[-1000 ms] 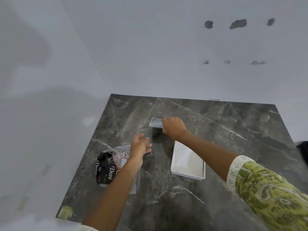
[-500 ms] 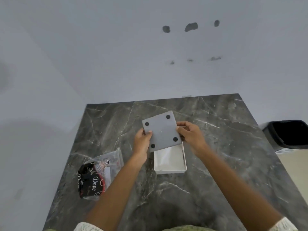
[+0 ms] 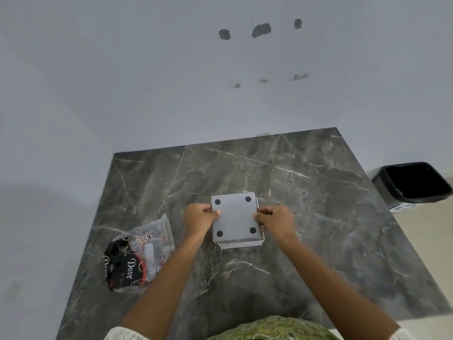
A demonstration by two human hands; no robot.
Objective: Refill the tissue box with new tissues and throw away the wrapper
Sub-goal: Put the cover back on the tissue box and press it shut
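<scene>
Both hands are at the centre of the frame, each pinching one side of the grey base plate [image 3: 235,218]: the left hand [image 3: 199,220] grips its left edge with thumb on top, and the right hand [image 3: 275,220] grips the right edge the same way. Half a second ago the plate was held tilted in the air above the open white tissue box [image 3: 242,242]; now it lies flat and squared over the box, its four dark round feet facing up, with only a strip of the white shell showing along the lower and right edges. A second ago the right hand alone was reaching for the plate further up the worktop [image 3: 318,217], so the plate has been fetched and brought down onto the box.

By my reading, the box is upside down and is being closed, which suggests the new tissues are already inside, though they cannot be seen under the plate.

To the lower left, well apart from the box, the crumpled clear and black wrapper [image 3: 137,258] lies on the worktop, not yet thrown away. A black bin [image 3: 414,184] stands on the floor at the right edge of the frame, likely where the wrapper belongs.
</scene>
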